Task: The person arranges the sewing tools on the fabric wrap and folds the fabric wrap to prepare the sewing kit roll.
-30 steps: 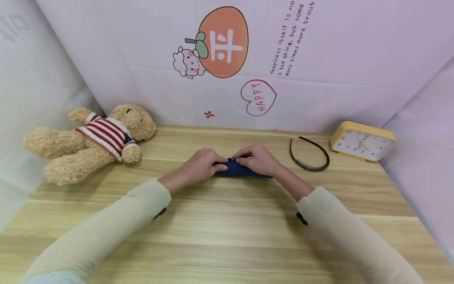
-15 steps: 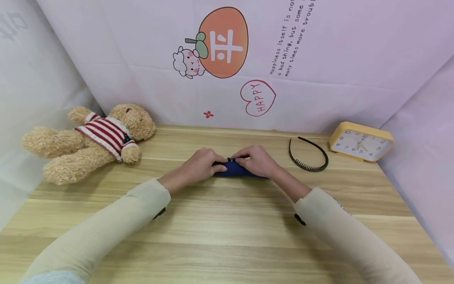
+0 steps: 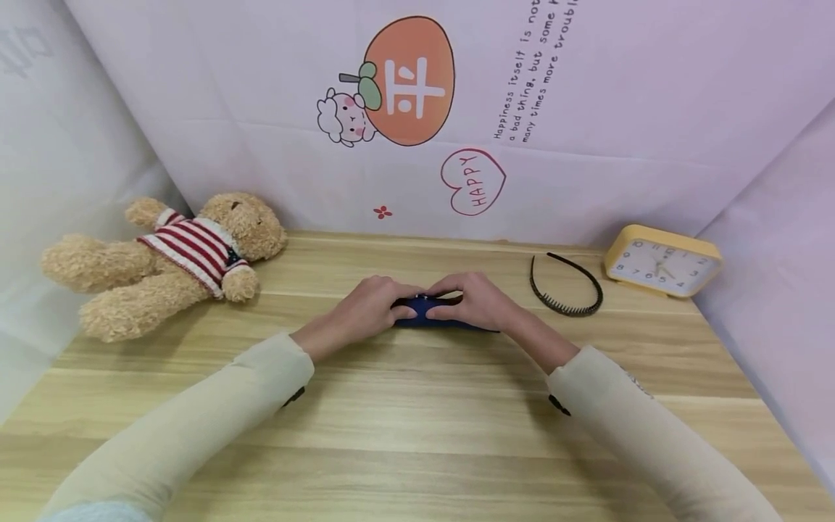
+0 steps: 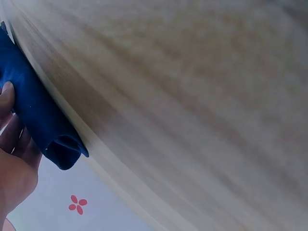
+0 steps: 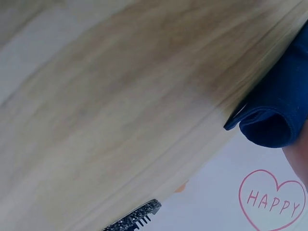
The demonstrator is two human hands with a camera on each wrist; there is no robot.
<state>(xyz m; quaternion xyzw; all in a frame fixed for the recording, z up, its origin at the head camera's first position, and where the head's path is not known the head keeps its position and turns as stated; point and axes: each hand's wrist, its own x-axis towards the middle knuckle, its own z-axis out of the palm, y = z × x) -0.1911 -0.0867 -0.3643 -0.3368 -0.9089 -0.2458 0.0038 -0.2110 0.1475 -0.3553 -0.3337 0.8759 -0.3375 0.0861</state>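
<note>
A navy fabric roll (image 3: 422, 310) lies on the wooden table between both hands, a small shiny fitting showing at its top edge in the head view. My left hand (image 3: 373, 308) grips its left part, thumb on the near side and fingers over the far side. On the right part, my right hand (image 3: 479, 301) holds it the same way, thumb pressed to the front. Both wrist views show the ends of the roll: a curled, hollow end (image 4: 65, 149) on the left, and another open end (image 5: 269, 127) with a thin flap beside it on the right.
A teddy bear (image 3: 189, 250) in a striped sweater lies at the back left. To the right are a black toothed headband (image 3: 567, 310) and a yellow clock (image 3: 664, 261). A printed white backdrop (image 3: 313, 181) rises behind the wooden table (image 3: 391, 435).
The right thumb has moved from the roll's top edge down onto its front, and its fingers now reach over the top. The left hand has barely shifted, still gripping the roll.
</note>
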